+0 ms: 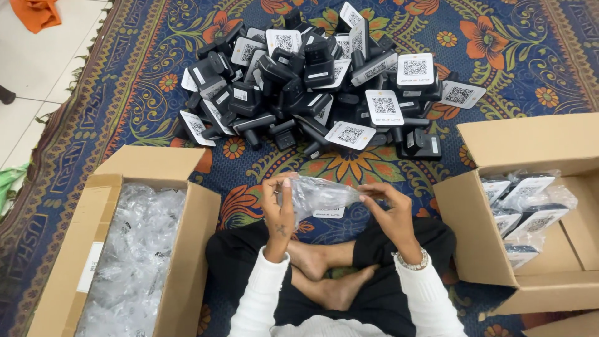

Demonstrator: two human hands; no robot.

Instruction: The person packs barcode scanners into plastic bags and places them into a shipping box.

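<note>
I sit cross-legged on a patterned rug. My left hand (279, 209) and my right hand (388, 211) both grip a clear plastic bag (319, 195) held between them above my lap. Inside the bag shows a small device with a white label; its body is mostly hidden by the crinkled plastic. In front of me lies a big pile of black devices with white square code cards (318, 78), several of them face up.
An open cardboard box of empty clear plastic bags (134, 249) stands at my left. An open cardboard box holding several bagged devices (530, 209) stands at my right. White floor tiles and an orange cloth (34, 12) lie beyond the rug's left edge.
</note>
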